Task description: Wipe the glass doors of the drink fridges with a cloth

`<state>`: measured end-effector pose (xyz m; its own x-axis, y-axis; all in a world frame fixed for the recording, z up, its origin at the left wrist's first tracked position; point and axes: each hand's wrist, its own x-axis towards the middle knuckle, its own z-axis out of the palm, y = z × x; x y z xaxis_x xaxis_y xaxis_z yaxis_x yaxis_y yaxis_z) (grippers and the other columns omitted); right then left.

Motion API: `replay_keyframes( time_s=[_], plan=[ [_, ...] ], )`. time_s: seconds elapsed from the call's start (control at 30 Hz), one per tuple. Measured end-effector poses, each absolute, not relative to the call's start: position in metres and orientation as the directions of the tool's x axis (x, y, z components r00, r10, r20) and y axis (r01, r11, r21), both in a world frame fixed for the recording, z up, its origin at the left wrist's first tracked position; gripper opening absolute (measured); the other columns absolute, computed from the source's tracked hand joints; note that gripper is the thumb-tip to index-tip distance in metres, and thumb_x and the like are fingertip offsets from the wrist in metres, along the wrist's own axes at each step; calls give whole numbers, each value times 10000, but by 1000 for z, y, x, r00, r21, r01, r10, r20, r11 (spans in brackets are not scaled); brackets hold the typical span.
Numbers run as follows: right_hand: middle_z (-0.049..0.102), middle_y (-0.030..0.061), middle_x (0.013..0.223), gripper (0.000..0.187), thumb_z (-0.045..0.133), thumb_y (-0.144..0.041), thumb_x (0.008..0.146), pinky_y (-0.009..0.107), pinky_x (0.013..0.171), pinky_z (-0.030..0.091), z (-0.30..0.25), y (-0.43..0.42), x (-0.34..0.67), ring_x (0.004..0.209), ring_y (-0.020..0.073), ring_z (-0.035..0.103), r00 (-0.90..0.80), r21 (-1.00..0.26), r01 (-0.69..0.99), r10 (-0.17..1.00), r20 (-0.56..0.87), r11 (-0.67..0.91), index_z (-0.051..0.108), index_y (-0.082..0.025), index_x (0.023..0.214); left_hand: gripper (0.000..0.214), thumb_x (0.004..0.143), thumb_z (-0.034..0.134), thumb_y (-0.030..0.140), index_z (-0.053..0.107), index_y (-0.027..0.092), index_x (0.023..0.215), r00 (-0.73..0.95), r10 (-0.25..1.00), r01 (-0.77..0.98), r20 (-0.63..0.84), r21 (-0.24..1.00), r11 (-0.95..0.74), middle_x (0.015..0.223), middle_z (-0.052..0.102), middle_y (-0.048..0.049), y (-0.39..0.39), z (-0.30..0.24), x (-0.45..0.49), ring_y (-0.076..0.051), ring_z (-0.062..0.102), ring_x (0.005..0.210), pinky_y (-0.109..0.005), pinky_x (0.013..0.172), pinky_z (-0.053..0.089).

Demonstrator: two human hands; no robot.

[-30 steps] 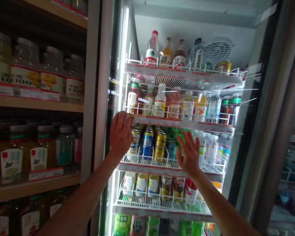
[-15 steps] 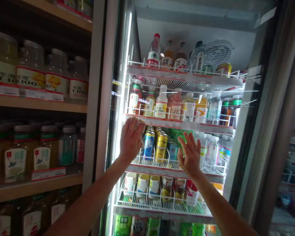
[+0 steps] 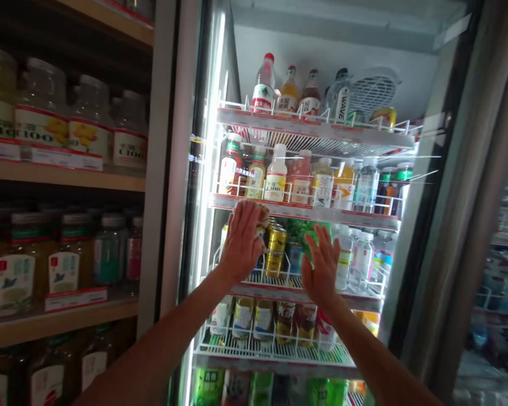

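My left hand (image 3: pixel 242 242) lies flat with a crumpled beige cloth (image 3: pixel 263 215) under it, pressed against the glass door (image 3: pixel 322 31) of a lit drinks fridge. Most of the cloth is hidden behind the palm and fingers. To its right, my right hand (image 3: pixel 320 264) is open, fingers spread, holding nothing, at or very near the same glass. Behind the glass, between the hands, stand gold cans (image 3: pixel 276 252) on a white wire shelf. A blue can is mostly covered by my left hand.
Rows of bottles (image 3: pixel 276 177) and cans fill the fridge shelves. A bright light strip (image 3: pixel 209 158) runs down its left side. Left of the door frame (image 3: pixel 163 141) are wooden shelves (image 3: pixel 63 177) with more bottles. Another glass-fronted cabinet (image 3: pixel 499 248) is at the right.
My left hand has slid right across the glass with the cloth, from beside the blue can to in front of it. My right hand has shifted slightly left in view.
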<state>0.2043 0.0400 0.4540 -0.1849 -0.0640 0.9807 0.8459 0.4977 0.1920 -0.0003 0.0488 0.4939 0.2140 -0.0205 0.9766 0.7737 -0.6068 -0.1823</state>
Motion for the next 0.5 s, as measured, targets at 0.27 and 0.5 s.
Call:
replay_keyframes(
  time_s=[0.27,0.5],
  plan=[
    [452,98,1404,481,374,-237,898,425,1082,322,468,30,120,1358,194,325,-341,251,736,24,940,629,348,-211,1377,674,907,418,283,44,247,1466,368,-45,604,929,-275,-748,1536,175,-111,50,495,-27,-218,235,1394,-402,1089,370],
    [451,69,1395,432,524,-347,832,561,1107,172,489,43,81,1352,281,291,-238,202,858,18,971,472,488,-267,1255,654,868,494,234,198,252,1452,150,-117,851,982,-189,-490,1507,278,-70,57,468,-61,-224,272,1382,-431,1143,251]
  ],
)
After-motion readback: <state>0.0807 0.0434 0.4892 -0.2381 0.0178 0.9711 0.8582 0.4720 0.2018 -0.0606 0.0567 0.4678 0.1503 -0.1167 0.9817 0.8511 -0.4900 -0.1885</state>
